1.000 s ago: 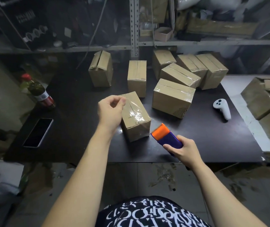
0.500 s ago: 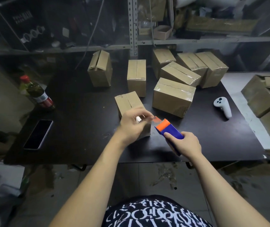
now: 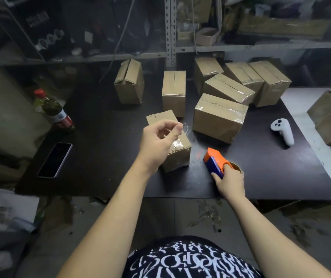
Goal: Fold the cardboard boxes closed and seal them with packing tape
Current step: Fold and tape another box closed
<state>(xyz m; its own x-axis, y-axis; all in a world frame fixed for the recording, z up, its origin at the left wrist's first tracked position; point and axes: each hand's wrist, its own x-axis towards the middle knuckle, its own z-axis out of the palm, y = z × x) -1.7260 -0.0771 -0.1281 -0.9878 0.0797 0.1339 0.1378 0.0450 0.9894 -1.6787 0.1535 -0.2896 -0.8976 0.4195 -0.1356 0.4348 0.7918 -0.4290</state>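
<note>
As the right hand (image 3: 230, 182) grips the lowered dispenser (image 3: 215, 160), the left hand (image 3: 158, 141) rises, seemingly pinching tape (image 3: 185, 126).

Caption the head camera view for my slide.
Left hand over a small box, right hand gripping the tape dispenser.

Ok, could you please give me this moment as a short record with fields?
left hand: fingers curled above the near box; whether it pinches tape is unclear
right hand: grips the tape dispenser, low at the table
near box: at the table's front, partly under the left hand
other boxes: grouped further back, several shiny with tape
also on table: bottle and phone left, controller right
</note>
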